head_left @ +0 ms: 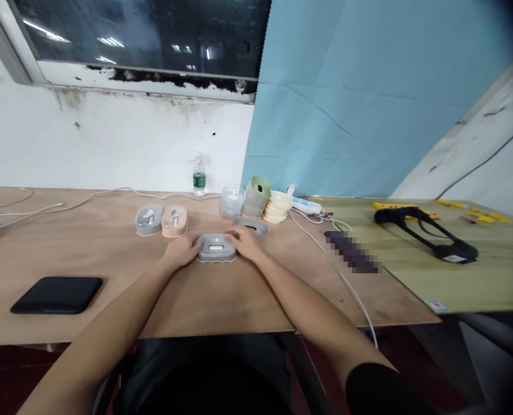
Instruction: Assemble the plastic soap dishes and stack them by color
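left hand (182,251) and right hand (245,242), fingers half curled, grip the 2 ends of the grey box (215,248) on the surface (109,259); moving it needs even pressure.

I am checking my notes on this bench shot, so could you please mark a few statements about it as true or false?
1. Both the left hand and the right hand touch the grey box on the table. True.
2. The water bottle lies on its side. False: it stands upright at the back, near the wall.
3. A peach box sits right beside another grey container, further back than the left hand. True.
4. The black pad lies to the right of both hands. False: it lies to their left, near the table's front edge.
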